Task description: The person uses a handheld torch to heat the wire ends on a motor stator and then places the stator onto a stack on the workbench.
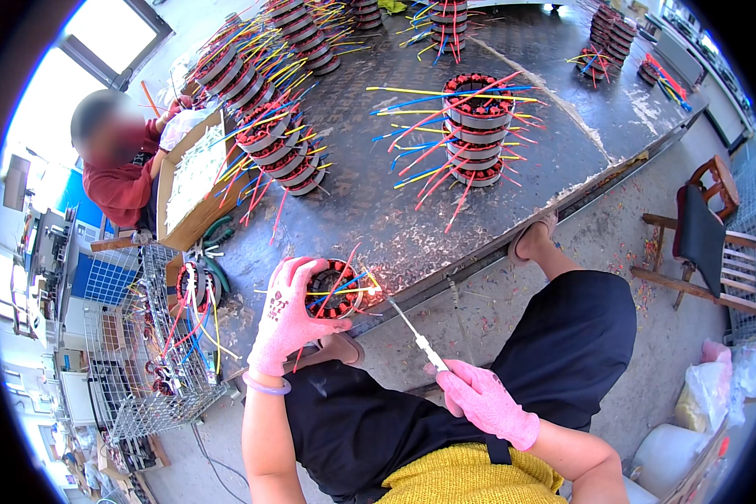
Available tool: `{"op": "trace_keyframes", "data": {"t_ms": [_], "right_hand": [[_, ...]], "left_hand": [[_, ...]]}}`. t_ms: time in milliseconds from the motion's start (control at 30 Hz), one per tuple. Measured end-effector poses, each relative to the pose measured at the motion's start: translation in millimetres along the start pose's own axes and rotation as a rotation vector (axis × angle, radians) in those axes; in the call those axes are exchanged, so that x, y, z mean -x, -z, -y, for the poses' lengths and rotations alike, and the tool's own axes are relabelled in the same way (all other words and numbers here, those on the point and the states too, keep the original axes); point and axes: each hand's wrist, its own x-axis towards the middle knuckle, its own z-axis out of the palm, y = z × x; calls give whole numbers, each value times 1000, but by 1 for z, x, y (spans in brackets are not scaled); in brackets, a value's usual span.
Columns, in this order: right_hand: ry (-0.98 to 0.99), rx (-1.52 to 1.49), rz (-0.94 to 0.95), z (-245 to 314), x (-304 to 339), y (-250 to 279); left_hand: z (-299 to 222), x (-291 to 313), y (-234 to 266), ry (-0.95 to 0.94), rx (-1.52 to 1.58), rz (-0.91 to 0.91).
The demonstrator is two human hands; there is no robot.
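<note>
My left hand (290, 315), in a pink glove, is closed around the rim of a motor stator (334, 309) near the table's edge. Red, blue and yellow wire leads stick out of this ring, which has a dark core and red insulation. In my right hand (487, 403), also gloved in pink, is a slim torch-like tool (424, 344) with a white handle and a thin metal stem. Its tip points at the lead ends on the stator's right side, where an orange glow shows. Whether the tip touches the leads I cannot tell.
Stacks of stators (479, 126) with splayed leads stand on the dark table (361, 193). Left lie pliers (216, 256), another stator (197, 287) and a cardboard box (195, 181) of pale strips, beside a co-worker (118, 168). A wire basket (155, 407) hangs lower left; a wooden chair (701, 244) stands right.
</note>
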Motion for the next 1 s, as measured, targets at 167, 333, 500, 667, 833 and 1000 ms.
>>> {"op": "trace_keyframes", "data": {"t_ms": [167,333,500,667,833,1000], "right_hand": [[-24,-44,-22,-2,2,0],[13,-70,-30,-11,1,0],[-33,-103,-39,-12,1,2],[-11,-86,-22,-12,1,1],[-16,-102,-31,-9,2,-1],[14,-70,-30,-12,3,0]], "left_hand": [[2,2,-1,8,-9,-1],[4,1,4,-61,-44,64],[4,5,1,21,-98,81],[6,3,3,-16,-90,114],[6,4,1,6,-102,84],[6,2,2,-55,-104,75]]}}
